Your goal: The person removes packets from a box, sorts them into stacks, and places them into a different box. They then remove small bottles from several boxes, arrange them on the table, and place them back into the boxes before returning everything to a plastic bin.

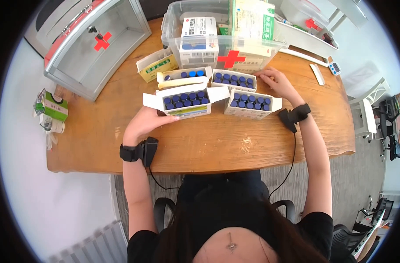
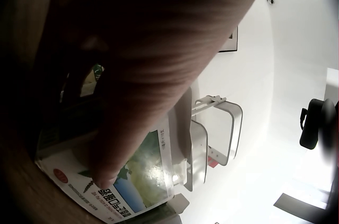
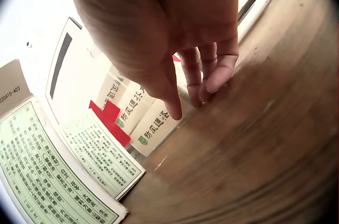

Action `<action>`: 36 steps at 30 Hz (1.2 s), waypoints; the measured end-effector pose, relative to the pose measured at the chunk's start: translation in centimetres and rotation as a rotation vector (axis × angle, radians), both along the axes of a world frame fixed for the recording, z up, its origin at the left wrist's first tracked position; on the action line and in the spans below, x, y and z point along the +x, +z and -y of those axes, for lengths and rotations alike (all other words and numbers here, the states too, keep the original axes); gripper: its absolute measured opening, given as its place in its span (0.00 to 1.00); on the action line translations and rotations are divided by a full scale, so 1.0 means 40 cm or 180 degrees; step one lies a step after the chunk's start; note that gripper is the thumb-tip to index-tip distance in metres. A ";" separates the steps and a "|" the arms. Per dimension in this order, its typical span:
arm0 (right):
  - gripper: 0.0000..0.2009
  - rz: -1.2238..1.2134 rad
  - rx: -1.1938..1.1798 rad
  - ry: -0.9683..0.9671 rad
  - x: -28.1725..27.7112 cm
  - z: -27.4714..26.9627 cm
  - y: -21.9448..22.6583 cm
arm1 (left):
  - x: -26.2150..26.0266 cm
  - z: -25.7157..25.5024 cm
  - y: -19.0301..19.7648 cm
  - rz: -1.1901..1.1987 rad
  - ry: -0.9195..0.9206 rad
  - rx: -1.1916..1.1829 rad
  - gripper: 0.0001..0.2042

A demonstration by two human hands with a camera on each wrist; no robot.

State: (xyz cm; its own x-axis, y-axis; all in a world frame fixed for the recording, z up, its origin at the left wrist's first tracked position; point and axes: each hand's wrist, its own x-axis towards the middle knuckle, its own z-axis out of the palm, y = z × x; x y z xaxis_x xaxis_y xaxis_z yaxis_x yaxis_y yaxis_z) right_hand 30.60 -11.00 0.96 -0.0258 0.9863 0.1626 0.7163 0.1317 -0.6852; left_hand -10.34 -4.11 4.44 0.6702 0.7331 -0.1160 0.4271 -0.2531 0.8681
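My left hand holds the left end of an open white carton packed with blue-capped vials. In the left wrist view its thumb presses the carton's printed front, while the other fingers are hidden. My right hand is by the right end of a second vial carton, fingers loosely bent and holding nothing. In the right wrist view its fingertips are close over the wooden table. A third vial carton stands in front of that one, and a fourth, partly filled, stands behind the held carton.
A clear plastic bin with medicine boxes stands behind the cartons. A yellow box leans nearby. A clear-fronted first-aid case occupies the back left, a green-and-white box the left edge. A small timer lies far right.
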 end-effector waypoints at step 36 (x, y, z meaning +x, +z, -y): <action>0.22 -0.0175 -0.0231 -0.0183 -0.137 0.197 0.117 | -0.009 -0.014 0.002 -0.0261 0.0291 -0.0122 0.42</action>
